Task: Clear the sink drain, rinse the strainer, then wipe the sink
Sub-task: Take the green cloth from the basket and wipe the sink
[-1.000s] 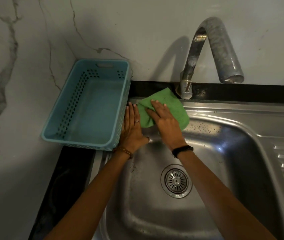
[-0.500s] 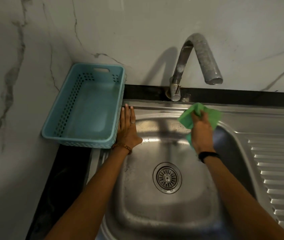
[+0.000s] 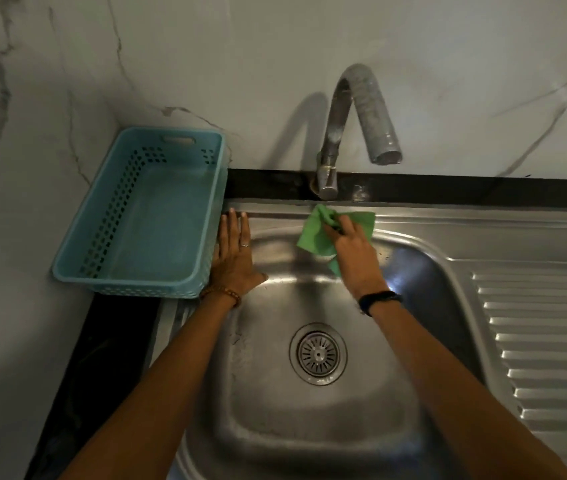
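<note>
Pinching green cloth (image 3: 320, 235) — right hand (image 3: 353, 252) | left hand (image 3: 235, 256) flat, seemingly on sink (image 3: 413, 233) rim

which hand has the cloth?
The right hand, black band at its wrist, grips the green cloth on the steel sink's back rim; the left hand lies flat, holding nothing.

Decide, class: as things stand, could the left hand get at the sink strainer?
Probably yes. The left hand lies flat on the sink's left rim, holding nothing, and the strainer sits uncovered in the basin below it, with nothing between them.
</note>
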Motion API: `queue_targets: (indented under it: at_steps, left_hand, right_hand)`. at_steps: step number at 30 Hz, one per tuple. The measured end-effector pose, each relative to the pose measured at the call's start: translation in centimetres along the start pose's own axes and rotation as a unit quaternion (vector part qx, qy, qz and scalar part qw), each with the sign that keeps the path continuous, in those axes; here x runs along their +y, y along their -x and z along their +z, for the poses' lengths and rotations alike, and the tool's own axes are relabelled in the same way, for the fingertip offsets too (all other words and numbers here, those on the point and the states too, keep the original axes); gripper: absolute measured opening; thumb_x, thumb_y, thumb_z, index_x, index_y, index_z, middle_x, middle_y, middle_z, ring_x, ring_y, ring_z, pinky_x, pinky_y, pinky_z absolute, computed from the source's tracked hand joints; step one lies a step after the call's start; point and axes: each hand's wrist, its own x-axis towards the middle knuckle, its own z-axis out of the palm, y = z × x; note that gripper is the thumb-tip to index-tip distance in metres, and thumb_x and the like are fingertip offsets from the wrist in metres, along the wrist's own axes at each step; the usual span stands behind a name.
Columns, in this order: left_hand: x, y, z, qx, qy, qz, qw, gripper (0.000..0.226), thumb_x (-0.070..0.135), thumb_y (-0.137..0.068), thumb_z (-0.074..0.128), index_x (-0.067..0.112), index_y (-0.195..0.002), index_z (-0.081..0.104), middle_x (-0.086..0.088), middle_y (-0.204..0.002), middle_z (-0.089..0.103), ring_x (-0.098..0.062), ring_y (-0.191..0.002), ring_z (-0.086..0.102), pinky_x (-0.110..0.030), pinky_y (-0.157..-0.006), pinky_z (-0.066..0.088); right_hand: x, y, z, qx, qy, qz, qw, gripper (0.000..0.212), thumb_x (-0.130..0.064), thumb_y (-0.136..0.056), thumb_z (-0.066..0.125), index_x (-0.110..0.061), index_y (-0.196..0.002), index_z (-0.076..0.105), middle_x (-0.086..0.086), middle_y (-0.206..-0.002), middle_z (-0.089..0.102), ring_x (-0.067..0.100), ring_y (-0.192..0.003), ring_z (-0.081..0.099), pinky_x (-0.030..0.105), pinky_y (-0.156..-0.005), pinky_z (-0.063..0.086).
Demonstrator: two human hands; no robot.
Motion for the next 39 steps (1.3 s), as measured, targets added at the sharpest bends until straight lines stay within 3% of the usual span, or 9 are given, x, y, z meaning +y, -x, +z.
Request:
queue_targets:
  at_steps: [8, 12, 18, 23, 29, 33, 35, 36, 39]
  left_hand:
    - [1.2, -0.1, -0.4, -0.022, 0.029, -0.04, 0.999, 0.123, 0.067, -0.066, 0.061, 0.011, -0.143, -0.016, -0.014, -0.154, -0.02, -0.028, -0.142, -0.02, -0.048, -0.113, -0.009]
    - [5.6, 0.3, 0.6, -0.003, -0.005, 0.062, 0.998, 0.11, 0.072, -0.073, 0.047, 0.015, -0.145, -0.013, -0.01, -0.155, -0.018, -0.023, -0.138, -0.026, -0.047, -0.109, -0.018]
    - [15.0, -0.8, 1.9, -0.038, 0.023, 0.108, 0.993, 0.104, 0.057, -0.078, 0.054, 0.015, -0.144, -0.014, -0.001, -0.149, -0.028, -0.019, -0.136, -0.027, -0.047, -0.109, -0.019]
    - [18.0, -1.4, 3.1, -0.044, 0.009, 0.063, 0.997, 0.11, 0.045, -0.075, 0.064, 0.017, -0.142, -0.018, -0.009, -0.155, -0.019, -0.026, -0.142, -0.019, -0.052, -0.111, -0.013]
    - [19.7, -1.0, 2.7, -0.043, -0.004, 0.006, 0.999, 0.113, 0.048, -0.07, 0.07, 0.015, -0.146, -0.008, -0.011, -0.155, -0.016, -0.028, -0.143, -0.013, -0.06, -0.11, -0.006]
    - [20.7, 0.3, 1.6, -0.057, -0.012, -0.003, 0.998, 0.109, 0.083, -0.069, 0.025, 0.014, -0.145, -0.013, -0.012, -0.154, -0.021, -0.029, -0.143, -0.016, -0.062, -0.11, -0.008]
    - [21.8, 0.9, 1.2, -0.051, 0.021, 0.007, 0.998, 0.128, 0.094, -0.043, -0.007, 0.016, -0.144, -0.015, -0.01, -0.153, -0.022, -0.027, -0.142, -0.017, -0.059, -0.109, -0.012]
    - [22.6, 1.1, 1.3, -0.044, 0.035, 0.014, 0.998, 0.133, 0.095, -0.037, -0.013, 0.016, -0.144, -0.015, -0.009, -0.154, -0.022, -0.026, -0.142, -0.018, -0.057, -0.109, -0.013]
    - [25.5, 0.8, 1.4, -0.046, 0.067, 0.025, 0.996, 0.134, 0.095, -0.034, -0.015, 0.017, -0.144, -0.015, -0.009, -0.154, -0.021, -0.024, -0.142, -0.018, -0.055, -0.11, -0.014]
  right_hand:
    - [14.1, 3.2, -4.8, 0.019, -0.011, 0.165, 0.986, 0.046, -0.002, -0.085, 0.055, -0.013, -0.13, 0.053, 0.018, -0.141, 0.039, 0.04, -0.121, 0.042, 0.044, -0.101, 0.041]
    - [12.9, 1.9, -4.4, 0.035, -0.024, 0.228, 0.973, 0.033, 0.002, -0.087, 0.047, 0.004, -0.119, 0.056, 0.026, -0.134, 0.044, 0.039, -0.116, 0.047, 0.041, -0.101, 0.036]
    - [5.6, 0.7, -1.9, 0.02, -0.051, 0.087, 0.995, 0.04, -0.001, -0.089, 0.047, 0.0, -0.129, 0.043, 0.024, -0.148, 0.023, 0.036, -0.123, 0.04, 0.04, -0.099, 0.04]
    - [8.2, 0.5, -1.0, 0.04, 0.005, -0.046, 0.998, 0.046, -0.002, -0.094, 0.033, 0.0, -0.14, 0.027, 0.017, -0.149, 0.024, 0.035, -0.128, 0.035, 0.04, -0.109, 0.032]
    - [16.6, 2.7, -3.1, 0.051, 0.016, 0.018, 0.998, 0.042, -0.002, -0.094, 0.039, -0.003, -0.136, 0.034, 0.014, -0.148, 0.024, 0.033, -0.122, 0.038, 0.038, -0.102, 0.041]
    - [21.8, 4.4, -5.5, 0.061, -0.044, 0.106, 0.992, 0.032, -0.004, -0.093, 0.043, -0.004, -0.124, 0.052, 0.012, -0.144, 0.034, 0.032, -0.118, 0.045, 0.035, -0.097, 0.042]
    - [25.2, 5.6, -7.1, 0.08, -0.239, 0.179, 0.951, 0.038, 0.006, -0.09, 0.04, -0.005, -0.122, 0.058, 0.016, -0.132, 0.049, 0.031, -0.11, 0.053, 0.031, -0.093, 0.044]
    - [26.8, 6.6, -8.2, 0.08, -0.394, 0.222, 0.888, 0.043, 0.01, -0.088, 0.037, -0.005, -0.122, 0.059, 0.016, -0.124, 0.057, 0.028, -0.104, 0.058, 0.028, -0.088, 0.048]
    - [30.2, 10.1, -11.9, 0.061, -0.762, 0.269, 0.586, 0.037, 0.004, -0.088, 0.04, -0.013, -0.112, 0.063, 0.004, -0.091, 0.075, 0.018, -0.078, 0.071, 0.026, -0.065, 0.059]
